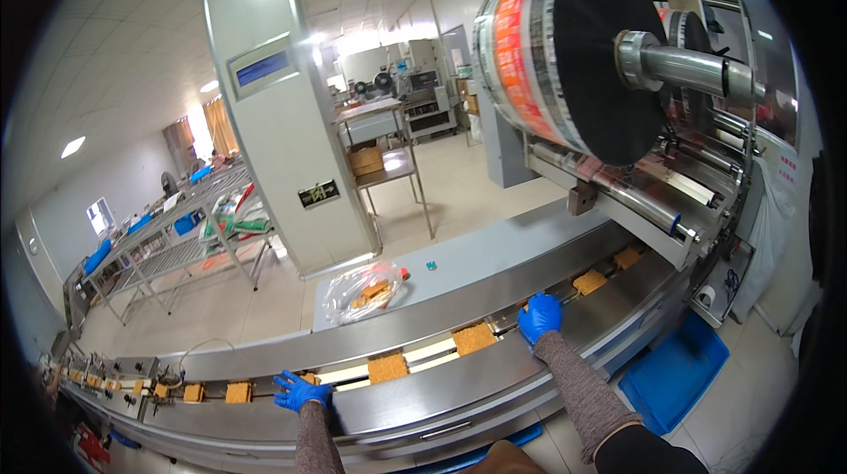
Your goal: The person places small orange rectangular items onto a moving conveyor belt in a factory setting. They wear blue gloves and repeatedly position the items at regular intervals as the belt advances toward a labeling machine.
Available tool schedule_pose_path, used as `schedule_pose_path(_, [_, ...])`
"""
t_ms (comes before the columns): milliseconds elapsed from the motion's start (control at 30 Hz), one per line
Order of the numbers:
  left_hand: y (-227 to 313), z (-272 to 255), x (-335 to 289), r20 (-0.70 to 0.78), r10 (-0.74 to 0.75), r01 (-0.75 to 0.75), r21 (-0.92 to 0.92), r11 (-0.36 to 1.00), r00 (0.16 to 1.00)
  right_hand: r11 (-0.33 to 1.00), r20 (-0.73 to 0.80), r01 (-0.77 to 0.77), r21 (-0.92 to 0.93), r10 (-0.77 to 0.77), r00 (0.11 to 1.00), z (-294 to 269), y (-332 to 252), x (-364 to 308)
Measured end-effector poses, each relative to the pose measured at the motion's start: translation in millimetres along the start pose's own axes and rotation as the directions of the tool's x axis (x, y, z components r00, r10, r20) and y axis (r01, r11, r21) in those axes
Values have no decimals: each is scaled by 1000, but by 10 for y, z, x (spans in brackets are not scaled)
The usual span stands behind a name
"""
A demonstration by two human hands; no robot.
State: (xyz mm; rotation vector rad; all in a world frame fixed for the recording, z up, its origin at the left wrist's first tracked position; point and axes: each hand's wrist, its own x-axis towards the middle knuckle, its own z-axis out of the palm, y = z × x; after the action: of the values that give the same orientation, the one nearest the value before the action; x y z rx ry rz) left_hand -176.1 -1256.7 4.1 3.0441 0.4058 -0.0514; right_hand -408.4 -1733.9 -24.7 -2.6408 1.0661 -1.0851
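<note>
A line of golden-brown square snack cakes lies along the conveyor channel. My left hand [300, 392], in a blue glove, has its fingers spread at the channel, touching or just over a snack cake [310, 378] that it partly covers. My right hand [540, 318], also blue-gloved, reaches farther up the line with fingers bent down around a snack cake whose edge barely shows. Between the hands sit two more, a nearer snack cake [387, 368] and a farther snack cake [475, 339]. Past my right hand lies another snack cake [589, 282].
A big roll of printed film [520, 55] hangs on a shaft above the line at the right. Behind the channel, a clear plastic bag [366, 291] holds golden pieces. A blue bin [675, 373] stands on the floor at right. A pillar [282, 121] rises beyond.
</note>
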Motion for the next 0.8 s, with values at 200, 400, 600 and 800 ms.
schedule_pose_path(200, [359, 224, -70, -160, 89, -109, -120, 987, 983, 988, -60, 148, 46, -145, 988, -143, -80, 12])
schedule_pose_path(400, [586, 542, -188, -349, 291, -418, -375, 828, 891, 997, 138, -59, 58, 51, 989, 218, 159, -25])
schedule_pose_path(600, [777, 725, -590, -457, 426, -458, 45, 888, 781, 983, 117, -151, 100, 139, 983, 294, 103, 31])
schedule_pose_path(800, [910, 1112, -799, -245, 452, -475, -38, 879, 857, 997, -44, 8, -73, -12, 999, 219, 73, 36])
